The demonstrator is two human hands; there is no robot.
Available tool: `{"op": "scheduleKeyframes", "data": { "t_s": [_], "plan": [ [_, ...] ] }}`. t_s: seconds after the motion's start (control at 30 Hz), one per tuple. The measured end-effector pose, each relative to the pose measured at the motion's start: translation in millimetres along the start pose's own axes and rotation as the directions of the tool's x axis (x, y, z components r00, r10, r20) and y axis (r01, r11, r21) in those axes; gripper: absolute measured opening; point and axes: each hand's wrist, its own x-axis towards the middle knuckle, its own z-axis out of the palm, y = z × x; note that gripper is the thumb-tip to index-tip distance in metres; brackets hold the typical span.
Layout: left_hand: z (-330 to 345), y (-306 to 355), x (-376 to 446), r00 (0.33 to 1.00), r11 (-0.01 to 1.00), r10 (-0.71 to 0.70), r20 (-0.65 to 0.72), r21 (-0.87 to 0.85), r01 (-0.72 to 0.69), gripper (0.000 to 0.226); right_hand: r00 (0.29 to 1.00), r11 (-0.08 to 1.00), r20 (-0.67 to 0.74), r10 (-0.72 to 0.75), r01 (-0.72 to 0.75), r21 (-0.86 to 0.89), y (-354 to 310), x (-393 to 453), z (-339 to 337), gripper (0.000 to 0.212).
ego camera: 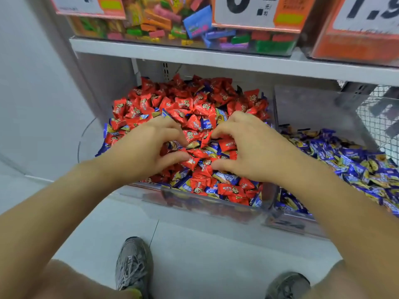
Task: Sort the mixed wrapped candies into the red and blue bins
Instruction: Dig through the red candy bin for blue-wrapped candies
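- Left hand (149, 147) and right hand (244, 147) sunk side by side in the red bin (194, 197), fingers curled, raking; grip on any one piece impossible to tell.
- Blue-wrapped candies (213, 146) scattered among red candies (183, 102), between both thumbs.
- Blue bin (287, 219) at three o'clock, nearer the right hand.

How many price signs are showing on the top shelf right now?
3. One price sign hangs at upper left, one at centre with a large dark digit, and one at upper right. All are cropped by the frame's top edge; more may lie outside the view.
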Motion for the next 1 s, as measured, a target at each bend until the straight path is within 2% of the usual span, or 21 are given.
{"op": "scheduleKeyframes", "data": {
  "t_s": [0.07,0.13,0.27,0.33,0.4,0.47,0.57,0.63,0.7,0.77,0.8,0.87,0.93,1.0],
  "plan": [
    [-6.0,-5.2,-1.2,0.999,0.999,-0.021,-0.042,0.027,0.022,0.04,0.99,0.998,-0.142,0.0,0.008,0.058,-0.3,4.9,-2.5,0.053],
    [-11.6,-10.2,-1.2,0.995,0.996,-0.071,-0.076,0.048,0.075,0.038,0.974,1.0,-0.225,-0.028,0.027,-0.005,-6.2,15.3,3.1,0.057],
    [-15.3,-11.7,0.9,0.981,0.986,-0.139,-0.133,0.069,0.149,0.029,0.996,0.972,-0.082,-0.025,0.005,-0.236,-18.8,42.3,23.6,0.058],
    [-13.0,-2.8,2.9,0.97,0.988,-0.135,-0.201,0.042,0.146,0.02,0.997,0.972,-0.042,-0.061,0.05,-0.229,-18.3,49.6,24.9,0.05],
    [-8.9,8.5,6.7,0.959,0.993,-0.109,-0.262,0.017,0.118,0.016,0.994,0.986,-0.007,-0.112,0.11,-0.126,-14.0,51.5,18.6,0.043],
    [-3.7,16.9,12.3,0.963,0.999,-0.046,-0.265,0.013,0.051,0.019,0.987,0.987,0.021,-0.16,0.159,0.02,-6.7,48.6,8.6,0.033],
    [3.9,25.3,21.3,0.978,1.0,-0.003,-0.207,-0.017,0.0,0.049,0.967,0.955,0.082,-0.242,0.223,0.193,4.2,36.3,-6.8,0.03],
    [7.8,29.0,24.7,0.995,0.996,0.002,-0.095,-0.088,-0.01,0.07,0.955,0.926,0.145,-0.258,0.202,0.32,8.3,24.9,-15.8,0.029],
    [11.8,29.7,26.6,0.999,0.989,0.029,0.025,-0.146,-0.025,0.072,0.971,0.887,0.086,-0.222,0.165,0.432,11.6,16.7,-18.1,0.022],
    [13.0,24.2,27.9,0.995,0.991,0.057,0.083,-0.128,-0.047,0.063,0.992,0.861,-0.021,-0.122,0.116,0.495,14.9,12.8,-15.6,0.019],
    [12.2,20.6,28.5,0.995,0.995,0.053,0.081,-0.091,-0.046,0.058,0.995,0.873,-0.057,-0.085,0.102,0.478,16.9,12.1,-14.0,0.017],
    [9.0,12.7,27.2,0.998,1.0,0.016,0.066,-0.006,-0.015,0.055,0.994,0.94,-0.09,-0.062,0.089,0.328,21.3,10.6,-12.5,0.012],
    [5.9,6.3,24.3,0.997,1.0,-0.004,0.073,0.026,0.002,0.056,0.998,0.983,-0.052,-0.041,0.049,0.179,24.9,9.1,-15.8,0.018],
    [3.7,3.0,20.7,0.997,0.999,-0.012,0.075,0.035,0.01,0.049,0.999,0.993,0.012,-0.029,0.028,0.118,25.9,8.4,-20.5,0.031]
  ]
}}
